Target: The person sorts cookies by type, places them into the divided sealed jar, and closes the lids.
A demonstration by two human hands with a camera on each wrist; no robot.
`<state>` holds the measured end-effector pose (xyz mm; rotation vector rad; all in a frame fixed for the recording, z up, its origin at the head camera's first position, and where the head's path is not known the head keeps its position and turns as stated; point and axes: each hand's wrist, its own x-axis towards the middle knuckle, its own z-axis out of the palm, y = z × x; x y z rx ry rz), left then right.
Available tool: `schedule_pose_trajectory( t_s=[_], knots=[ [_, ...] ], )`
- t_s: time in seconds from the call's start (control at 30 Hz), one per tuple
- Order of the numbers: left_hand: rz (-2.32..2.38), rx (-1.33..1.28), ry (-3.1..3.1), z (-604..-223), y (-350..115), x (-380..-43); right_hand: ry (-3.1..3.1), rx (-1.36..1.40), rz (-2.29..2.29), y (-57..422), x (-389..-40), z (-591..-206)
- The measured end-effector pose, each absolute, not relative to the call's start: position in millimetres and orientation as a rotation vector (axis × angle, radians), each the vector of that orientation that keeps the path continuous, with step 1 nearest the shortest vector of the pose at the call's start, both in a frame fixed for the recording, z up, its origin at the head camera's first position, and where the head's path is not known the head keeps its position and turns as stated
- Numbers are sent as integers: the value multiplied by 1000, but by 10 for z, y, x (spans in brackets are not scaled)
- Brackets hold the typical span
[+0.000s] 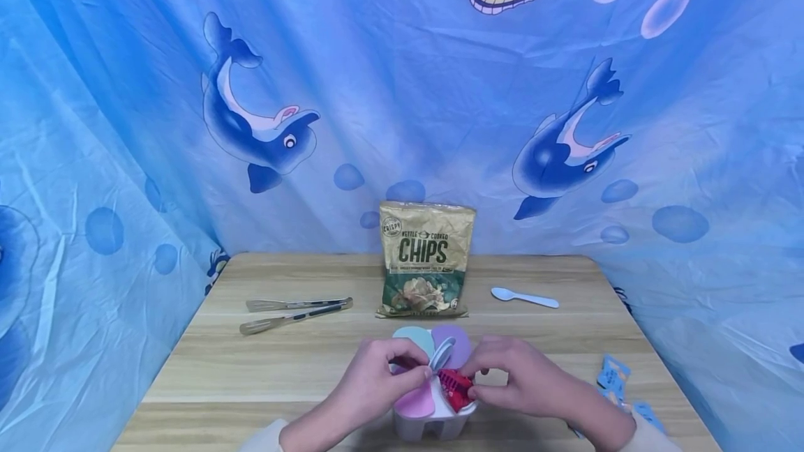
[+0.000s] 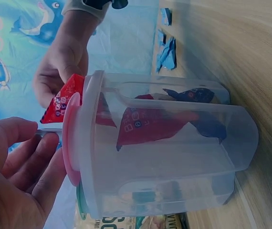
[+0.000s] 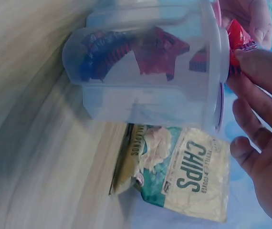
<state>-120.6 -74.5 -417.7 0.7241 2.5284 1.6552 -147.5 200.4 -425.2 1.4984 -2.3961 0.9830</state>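
A translucent, four-part plastic container with pastel lids stands at the table's near edge. Its front-right lid is raised, and my left hand pinches that lid between thumb and fingers. In my right hand, thumb and index finger grip a small red packet, which sits partly in the uncovered opening. Through the container wall in the left wrist view, another red packet and a dark blue packet lie inside. The right wrist view shows my right hand right at the rim.
Behind the container stands a bag of kettle chips. Metal tongs lie at the left, a white spoon at the back right. Several blue packets are beside my right forearm. A blue curtain surrounds the table.
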Motion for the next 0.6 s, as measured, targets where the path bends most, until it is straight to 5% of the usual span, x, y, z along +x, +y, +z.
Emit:
schedule_pose_trajectory(
  t_s=[0.6],
  knots=[
    [1669,702,2495,-4176,-744,-1208,-2502,1401,958,2040,-1486,-4265]
  ],
)
